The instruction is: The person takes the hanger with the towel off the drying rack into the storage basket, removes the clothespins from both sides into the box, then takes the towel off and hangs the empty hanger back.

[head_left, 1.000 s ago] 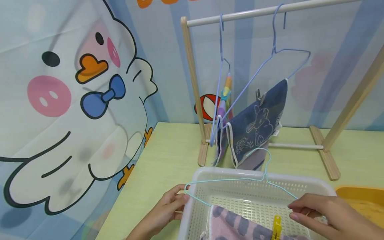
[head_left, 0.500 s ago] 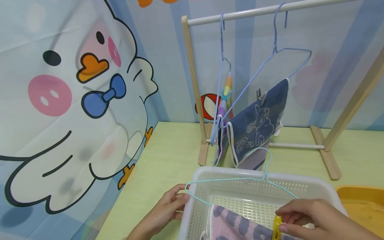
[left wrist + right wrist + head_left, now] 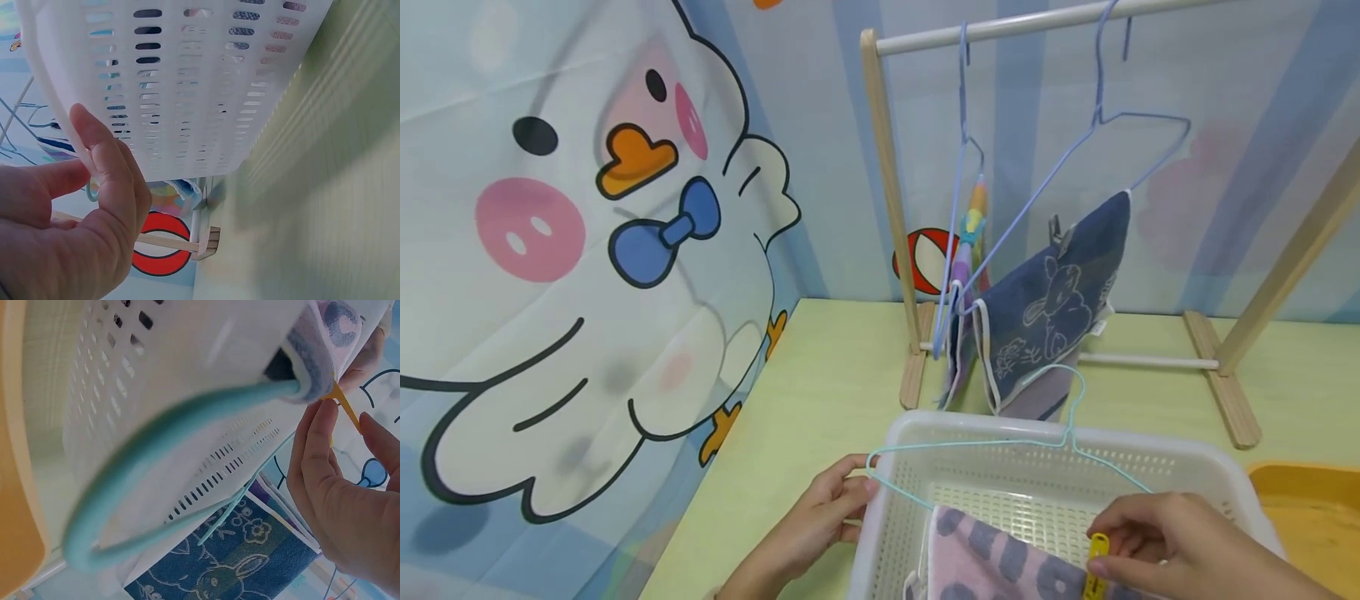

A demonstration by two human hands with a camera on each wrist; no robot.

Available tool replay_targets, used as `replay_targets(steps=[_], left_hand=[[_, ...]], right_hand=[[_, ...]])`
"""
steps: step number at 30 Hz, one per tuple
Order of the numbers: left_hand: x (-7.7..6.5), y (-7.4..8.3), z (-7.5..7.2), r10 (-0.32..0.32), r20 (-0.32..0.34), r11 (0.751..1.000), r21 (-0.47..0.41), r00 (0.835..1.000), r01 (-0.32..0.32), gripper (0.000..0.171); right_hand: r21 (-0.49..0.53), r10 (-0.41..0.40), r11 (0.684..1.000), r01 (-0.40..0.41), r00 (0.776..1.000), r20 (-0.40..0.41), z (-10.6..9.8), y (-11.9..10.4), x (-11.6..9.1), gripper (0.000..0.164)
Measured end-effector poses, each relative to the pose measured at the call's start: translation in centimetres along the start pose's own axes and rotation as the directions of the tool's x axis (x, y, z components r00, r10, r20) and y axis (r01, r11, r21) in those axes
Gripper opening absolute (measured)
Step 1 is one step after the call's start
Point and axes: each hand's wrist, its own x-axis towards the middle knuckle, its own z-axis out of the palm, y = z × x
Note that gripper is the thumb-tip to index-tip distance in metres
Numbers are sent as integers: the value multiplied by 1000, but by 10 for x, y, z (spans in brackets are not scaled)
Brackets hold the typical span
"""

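My left hand [image 3: 820, 517] grips the left rim of the white perforated basket [image 3: 871, 542], thumb and fingers on opposite sides of the edge. A pink towel [image 3: 973, 562] with grey-purple patches hangs over a mint-green clothes hanger [image 3: 156, 428], which lies across the basket with its hook toward the rack. Between the thumb and fingers of my right hand [image 3: 1187, 542] is a yellow clothespin [image 3: 1098, 550], pinched at the towel's folded top edge. The clothespin's lower end is partly hidden in the right wrist view. The towel's lower part runs out of the head view.
Behind the basket stands a drying rack with wooden posts [image 3: 891, 192]. Two blue-purple hangers hang from its bar [image 3: 1030, 25], bearing a navy rabbit-print cloth [image 3: 1037, 333] and a multicoloured cloth [image 3: 973, 217]. An orange-yellow tray [image 3: 1311, 500] sits right of the basket.
My right hand has moved left from the hanger's right end to the yellow clothespin and now pinches it. The left hand stays on the basket rim. The head view has shifted slightly.
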Motion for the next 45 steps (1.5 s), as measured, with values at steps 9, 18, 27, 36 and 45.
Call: replay_targets(steps=[9, 18, 27, 36, 45], left_hand=[[3, 2, 0, 8, 1, 1000, 12, 1000, -8, 38], [-1, -1, -1, -20, -15, 1000, -4, 1000, 20, 40], [-2, 1, -1, -10, -4, 1000, 3, 1000, 10, 38], [-2, 0, -2, 2, 5, 1000, -1, 1000, -2, 37], [2, -1, -1, 13, 15, 1000, -5, 1000, -13, 37]], right_hand=[[-9, 0, 1000, 0, 999, -43, 3, 0, -1, 3], [-72, -128, 990, 125, 991, -31, 2, 2, -2, 12], [-115, -145, 984, 137, 988, -61, 1, -3, -4, 19], [-97, -126, 988, 120, 990, -63, -3, -8, -6, 20], [-135, -138, 983, 125, 986, -93, -8, -9, -13, 23]])
